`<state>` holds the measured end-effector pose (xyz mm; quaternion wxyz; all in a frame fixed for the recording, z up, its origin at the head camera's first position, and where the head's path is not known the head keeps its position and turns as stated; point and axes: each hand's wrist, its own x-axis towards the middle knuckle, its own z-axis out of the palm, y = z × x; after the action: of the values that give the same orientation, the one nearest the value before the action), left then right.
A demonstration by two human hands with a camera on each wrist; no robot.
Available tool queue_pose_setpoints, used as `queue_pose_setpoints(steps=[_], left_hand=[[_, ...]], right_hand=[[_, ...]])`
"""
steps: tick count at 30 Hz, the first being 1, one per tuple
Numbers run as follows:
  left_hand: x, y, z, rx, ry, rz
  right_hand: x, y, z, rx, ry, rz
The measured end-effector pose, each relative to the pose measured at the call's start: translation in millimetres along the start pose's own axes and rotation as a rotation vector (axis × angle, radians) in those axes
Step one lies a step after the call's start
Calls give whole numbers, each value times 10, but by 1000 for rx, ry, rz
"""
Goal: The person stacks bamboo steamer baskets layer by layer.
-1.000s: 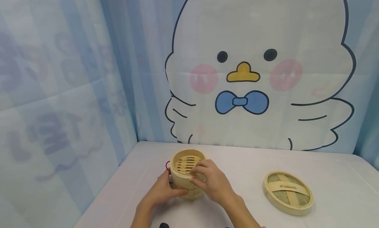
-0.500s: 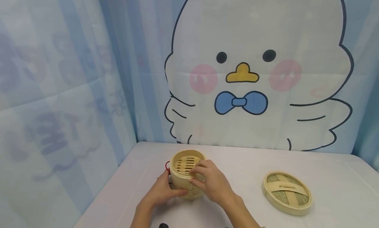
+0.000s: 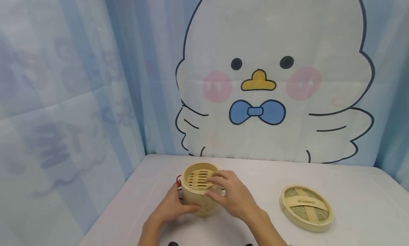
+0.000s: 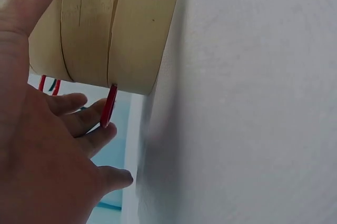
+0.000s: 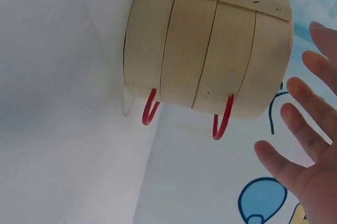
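A small round bamboo steamer (image 3: 197, 198) of stacked bands stands on the white table, its slotted rack (image 3: 198, 178) showing inside the top rim. Red loops (image 5: 223, 121) stick out from its side. My left hand (image 3: 169, 203) is spread around the steamer's left side. In the left wrist view its thumb (image 4: 32, 0) lies along the wall, while the other fingers extend loosely near a red loop. My right hand (image 3: 234, 194) is at the right rim; in the right wrist view its fingers (image 5: 305, 129) are spread apart, beside the wall, with nothing held.
On the table to the right lies a round bamboo lid (image 3: 306, 207) with a strap handle across its top. A curtain (image 3: 271, 132) with a cartoon bird rises behind the table (image 3: 252, 175), and another striped curtain (image 3: 64, 132) hangs at the left.
The head view has shifted slightly. My right hand has eased a little to the right of the steamer's rim. My left hand and the lid keep their places.
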<state>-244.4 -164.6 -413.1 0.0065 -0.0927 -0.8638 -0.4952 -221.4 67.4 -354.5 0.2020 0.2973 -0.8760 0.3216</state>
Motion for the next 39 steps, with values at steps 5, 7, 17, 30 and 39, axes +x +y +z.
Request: queue_pose_setpoints(steps=[5,7,17,30,39], left_hand=[[-14,19,-38,4,30,-16],[-23,22,-55,21,44,-21],[-34,50,-134,61,105,-84],[-34,128,-152,31,127,-32],[11,153,-48,19,145,3]], right_hand=[[-33,-2,-77,-4,-13,26],[-46,2,-108,-6,-16,38],[-171,77,-269,-58,-16,141],[-313,229,-445,-102,16,134],[-400,288,-556,-110,51,140]])
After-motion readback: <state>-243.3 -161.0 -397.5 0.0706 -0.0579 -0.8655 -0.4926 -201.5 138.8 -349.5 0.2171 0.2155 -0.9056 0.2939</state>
